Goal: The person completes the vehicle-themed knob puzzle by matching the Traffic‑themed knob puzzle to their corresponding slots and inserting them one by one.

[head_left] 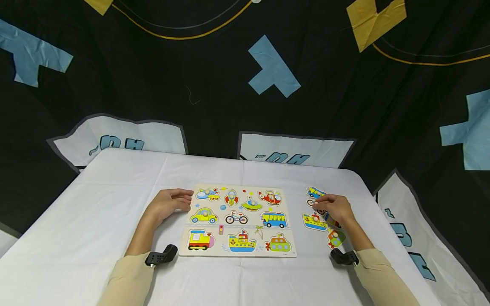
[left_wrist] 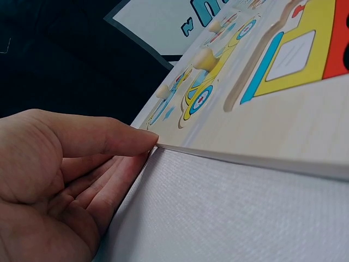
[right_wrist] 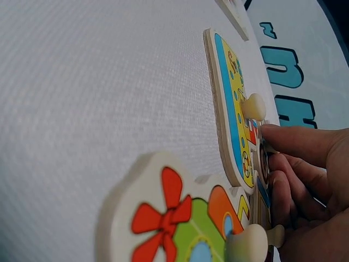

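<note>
A wooden peg puzzle board (head_left: 226,231) with vehicle pictures lies on the white cloth. My left hand (head_left: 166,205) touches its left edge with fairly straight fingers; in the left wrist view the thumb (left_wrist: 114,137) meets that edge. Knobbed pieces sit in the board, among them the yellow car (head_left: 204,216) and the helicopter (head_left: 270,197). To the right, my right hand (head_left: 337,208) pinches the bicycle piece (head_left: 309,203) near its middle, partly hidden by the fingers. Around it lie the ship piece (right_wrist: 232,103), the bus piece (head_left: 314,192) and the submarine piece (head_left: 336,239).
Another loose piece (head_left: 331,220) lies partly under my right hand. The white-covered table (head_left: 88,221) ends at a dark printed curtain (head_left: 214,85) behind it. Each wrist wears a black camera strap (head_left: 162,256).
</note>
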A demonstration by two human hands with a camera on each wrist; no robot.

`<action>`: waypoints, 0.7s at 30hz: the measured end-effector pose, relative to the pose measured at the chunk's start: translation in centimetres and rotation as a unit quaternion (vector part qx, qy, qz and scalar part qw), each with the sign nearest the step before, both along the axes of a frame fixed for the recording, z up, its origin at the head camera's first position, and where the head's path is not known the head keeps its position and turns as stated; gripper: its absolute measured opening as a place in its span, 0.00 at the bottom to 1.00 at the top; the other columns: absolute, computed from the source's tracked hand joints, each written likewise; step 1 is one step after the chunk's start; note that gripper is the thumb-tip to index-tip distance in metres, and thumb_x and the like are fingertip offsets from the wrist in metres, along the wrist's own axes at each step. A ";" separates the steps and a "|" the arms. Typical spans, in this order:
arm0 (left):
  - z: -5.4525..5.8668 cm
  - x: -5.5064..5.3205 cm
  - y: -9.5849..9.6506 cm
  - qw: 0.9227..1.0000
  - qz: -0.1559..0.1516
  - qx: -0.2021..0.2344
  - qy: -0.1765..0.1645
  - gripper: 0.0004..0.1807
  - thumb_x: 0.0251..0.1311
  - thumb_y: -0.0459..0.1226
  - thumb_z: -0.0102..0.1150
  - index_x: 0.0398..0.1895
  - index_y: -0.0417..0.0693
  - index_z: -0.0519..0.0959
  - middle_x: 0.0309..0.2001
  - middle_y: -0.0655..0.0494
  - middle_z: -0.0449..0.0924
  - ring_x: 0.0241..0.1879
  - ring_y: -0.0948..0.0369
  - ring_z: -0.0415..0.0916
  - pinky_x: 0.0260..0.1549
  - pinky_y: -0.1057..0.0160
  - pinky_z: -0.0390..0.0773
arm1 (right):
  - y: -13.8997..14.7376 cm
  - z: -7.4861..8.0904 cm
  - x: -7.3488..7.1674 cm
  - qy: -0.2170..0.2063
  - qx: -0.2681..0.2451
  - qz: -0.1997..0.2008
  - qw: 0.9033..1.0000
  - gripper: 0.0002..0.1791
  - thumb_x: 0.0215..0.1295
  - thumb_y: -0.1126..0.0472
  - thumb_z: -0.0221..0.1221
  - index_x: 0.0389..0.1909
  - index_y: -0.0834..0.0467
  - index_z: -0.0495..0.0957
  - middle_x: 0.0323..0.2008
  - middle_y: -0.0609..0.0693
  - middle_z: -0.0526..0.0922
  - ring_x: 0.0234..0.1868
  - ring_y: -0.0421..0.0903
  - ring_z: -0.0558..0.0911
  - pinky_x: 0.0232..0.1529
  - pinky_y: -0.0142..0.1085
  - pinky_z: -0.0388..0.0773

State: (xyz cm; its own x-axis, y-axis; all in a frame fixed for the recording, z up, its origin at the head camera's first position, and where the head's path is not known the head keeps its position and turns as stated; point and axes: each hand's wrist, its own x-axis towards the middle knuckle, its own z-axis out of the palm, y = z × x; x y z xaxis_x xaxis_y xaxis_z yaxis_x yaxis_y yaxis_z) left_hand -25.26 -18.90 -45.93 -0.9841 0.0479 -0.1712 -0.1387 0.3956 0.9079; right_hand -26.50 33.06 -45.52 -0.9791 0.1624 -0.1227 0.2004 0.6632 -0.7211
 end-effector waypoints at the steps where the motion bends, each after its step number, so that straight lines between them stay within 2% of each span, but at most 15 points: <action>1: 0.0 0.0 0.0 1.000 0.000 0.001 0.000 0.30 0.52 0.30 0.70 0.62 0.38 0.78 0.50 0.44 0.87 0.44 0.63 0.84 0.42 0.71 0.76 | 0.0 0.0 0.0 0.000 0.001 0.000 1.000 0.19 0.59 0.52 0.71 0.45 0.60 0.86 0.40 0.53 0.88 0.45 0.50 0.77 0.40 0.37 0.70; 13: 0.2 0.1 0.1 1.000 0.005 -0.003 -0.008 0.30 0.52 0.30 0.70 0.62 0.40 0.79 0.50 0.45 0.87 0.44 0.62 0.84 0.44 0.69 0.75 | -0.2 0.7 0.1 -0.021 -0.008 -0.013 1.000 0.19 0.59 0.49 0.70 0.45 0.58 0.86 0.50 0.59 0.84 0.51 0.53 0.75 0.42 0.40 0.68; 21: 0.1 0.1 0.1 1.000 0.007 0.000 -0.008 0.30 0.52 0.30 0.70 0.62 0.39 0.79 0.50 0.45 0.87 0.44 0.62 0.84 0.44 0.70 0.75 | -1.4 1.5 0.3 0.000 -0.004 0.015 1.000 0.18 0.61 0.51 0.69 0.46 0.59 0.86 0.49 0.59 0.86 0.51 0.53 0.78 0.42 0.38 0.71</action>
